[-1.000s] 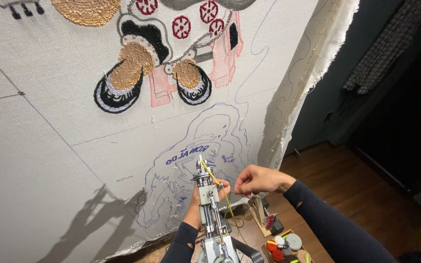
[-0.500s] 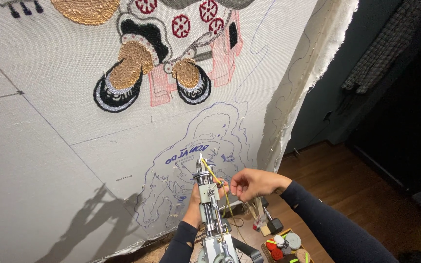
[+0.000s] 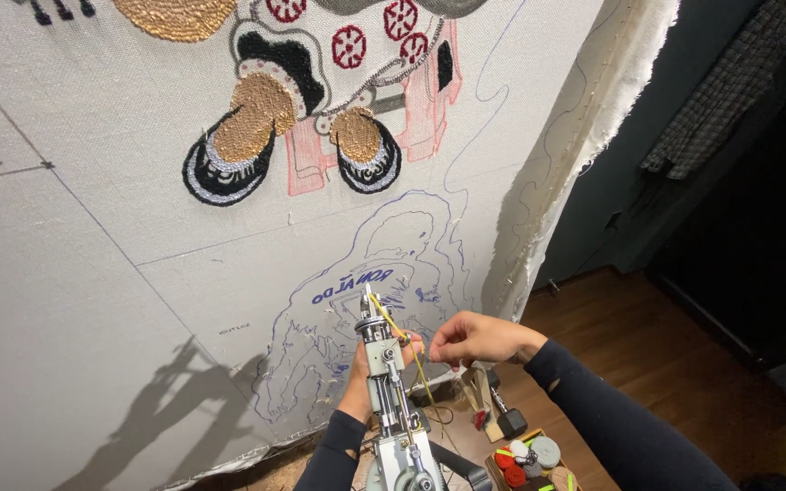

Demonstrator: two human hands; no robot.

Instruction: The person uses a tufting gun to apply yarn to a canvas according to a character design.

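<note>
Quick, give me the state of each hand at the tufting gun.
Left hand: closed around the tufting gun, mostly hidden behind it.
Right hand: fingers pinched shut, apparently on the yellow yarn running to the gun's tip.

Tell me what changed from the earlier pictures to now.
The right hand drew in leftward toward the tufting gun, pinching the yellow yarn close to it. The left hand stayed on the gun, its tip pointed at the drawn cloth.

Off-white canvas (image 3: 93, 300) with blue outline drawing, gold/black/red/pink tufting (image 3: 320, 100); silver tufting gun (image 3: 388, 400), yellow yarn (image 3: 402, 341).
</note>
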